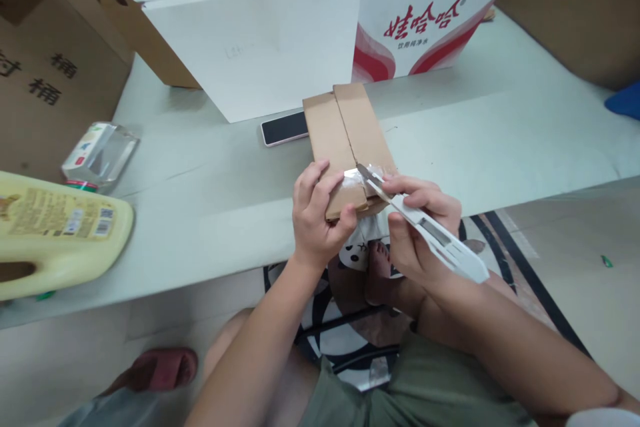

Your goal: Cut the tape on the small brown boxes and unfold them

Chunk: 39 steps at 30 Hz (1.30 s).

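Note:
A small brown cardboard box (345, 133) lies on the pale table, its near end hanging over the front edge. Clear tape crosses the flap seam at that end. My left hand (317, 217) is closed on the box's near left corner, thumb on the front, fingers on top. My right hand (417, 230) is closed on a white utility knife (430, 233). The knife's blade tip rests on the tape at the seam, just right of my left fingers.
A black phone (284, 127) lies left of the box. Behind stand a white carton (255, 40) and a red-and-white printed carton (425, 20). A yellow jug (55, 233) and a clear packet (97, 153) lie at left. Brown cartons flank both sides. A table edge (200, 280) runs near my knees.

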### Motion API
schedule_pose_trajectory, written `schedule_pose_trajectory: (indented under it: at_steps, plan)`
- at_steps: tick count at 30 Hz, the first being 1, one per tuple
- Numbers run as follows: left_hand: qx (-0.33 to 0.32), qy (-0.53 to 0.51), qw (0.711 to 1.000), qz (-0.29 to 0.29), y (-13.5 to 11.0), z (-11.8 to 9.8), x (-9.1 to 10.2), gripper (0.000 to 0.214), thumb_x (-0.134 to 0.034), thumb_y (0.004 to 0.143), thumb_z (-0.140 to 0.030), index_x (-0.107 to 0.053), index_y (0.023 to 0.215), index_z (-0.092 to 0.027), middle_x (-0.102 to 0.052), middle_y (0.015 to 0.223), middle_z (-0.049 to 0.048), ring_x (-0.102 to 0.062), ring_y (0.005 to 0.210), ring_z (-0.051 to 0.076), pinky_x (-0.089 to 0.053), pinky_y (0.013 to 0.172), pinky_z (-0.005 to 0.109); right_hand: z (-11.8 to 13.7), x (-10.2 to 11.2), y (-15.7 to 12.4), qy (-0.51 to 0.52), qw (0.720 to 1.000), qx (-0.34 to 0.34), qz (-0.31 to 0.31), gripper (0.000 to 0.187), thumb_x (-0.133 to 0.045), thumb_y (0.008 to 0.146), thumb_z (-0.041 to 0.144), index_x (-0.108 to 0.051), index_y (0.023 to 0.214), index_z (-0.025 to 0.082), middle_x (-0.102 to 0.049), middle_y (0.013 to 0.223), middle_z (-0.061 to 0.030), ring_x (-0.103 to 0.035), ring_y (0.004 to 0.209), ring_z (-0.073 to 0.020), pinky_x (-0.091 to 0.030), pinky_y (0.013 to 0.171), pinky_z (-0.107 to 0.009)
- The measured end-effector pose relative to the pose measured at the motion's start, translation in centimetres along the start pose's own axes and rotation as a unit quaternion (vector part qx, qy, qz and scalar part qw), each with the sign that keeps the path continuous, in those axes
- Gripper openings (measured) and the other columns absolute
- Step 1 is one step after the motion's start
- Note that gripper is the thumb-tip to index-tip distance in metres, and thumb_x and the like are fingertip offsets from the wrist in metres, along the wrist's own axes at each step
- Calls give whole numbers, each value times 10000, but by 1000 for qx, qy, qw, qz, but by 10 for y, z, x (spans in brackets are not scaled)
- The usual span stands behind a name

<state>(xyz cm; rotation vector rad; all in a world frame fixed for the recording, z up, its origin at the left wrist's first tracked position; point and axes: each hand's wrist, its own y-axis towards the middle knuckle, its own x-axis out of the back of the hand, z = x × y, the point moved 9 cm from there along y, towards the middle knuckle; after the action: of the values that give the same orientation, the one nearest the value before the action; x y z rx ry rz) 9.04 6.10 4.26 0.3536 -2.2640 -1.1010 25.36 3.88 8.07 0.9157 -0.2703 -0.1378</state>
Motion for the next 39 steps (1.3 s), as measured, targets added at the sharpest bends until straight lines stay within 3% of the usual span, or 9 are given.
schedule_pose_trajectory:
  at_steps: [8, 17, 25, 39]
  plan:
    - [3, -16, 1000, -5, -1, 2, 0, 384, -510, 1031, -489, -623, 1298, -236, -623, 1407, 153, -608, 1324, 309, -501, 1125, 493, -4, -2, -2, 20, 1000, -6, 8, 191, -642, 985, 251, -598, 1167, 291, -783, 1134, -55, -754, 1149, -224, -648, 986, -456]
    - [-7, -1, 1000, 1, -1, 1, 0, 392, -480, 1047, -485, -615, 1309, -227, -622, 1399, 159, -613, 1323, 298, -513, 1113, 483, 4, 0, 1, -49, 998, 26, 42, 205, -624, 1006, 234, -642, 1197, 306, -802, 1117, -23, -758, 1129, -203, -654, 965, -422]
    - [-16, 13, 1000, 8, 0, -1, 1, 399, -457, 1053, -500, -609, 1298, -224, -639, 1387, 159, -637, 1311, 303, -549, 1087, 497, 17, -2, 5, -59, 990, 111, 66, 114, -591, 1025, 287, -646, 1125, 289, -812, 994, -21, -768, 1024, -207, -665, 843, -399]
    - [0, -23, 1000, 3, 0, 3, 0, 382, -484, 1049, -480, -627, 1287, -218, -635, 1396, 159, -629, 1324, 298, -525, 1111, 486, 14, -6, 6, -56, 994, 80, 53, 216, -601, 1015, 251, -677, 1215, 284, -813, 1017, -35, -774, 1023, -213, -656, 886, -411]
